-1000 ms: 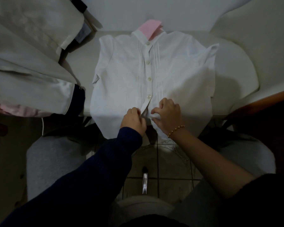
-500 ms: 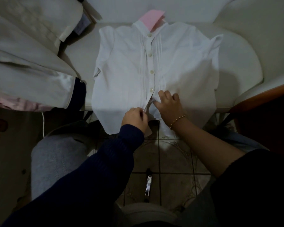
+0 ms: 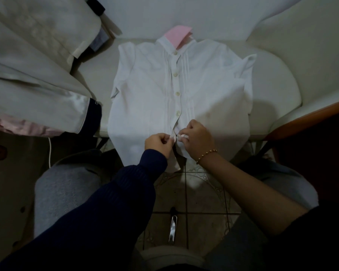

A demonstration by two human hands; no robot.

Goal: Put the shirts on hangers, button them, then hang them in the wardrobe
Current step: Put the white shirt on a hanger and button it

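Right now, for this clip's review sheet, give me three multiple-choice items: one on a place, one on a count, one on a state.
1. Where do the left hand and right hand pinch the white shirt?
A. at the collar
B. on the front placket, near the hem
C. on a sleeve

2. How many buttons show above the hands?
A. two
B. four
C. seven

3. How is the shirt front below the hands?
A. parted
B. buttoned shut
C. folded under

Answers: 1 B, both pinch the placket edges below the lowest fastened button; 2 B, four buttons line the placket; 3 A, a dark gap splits the front edges there.
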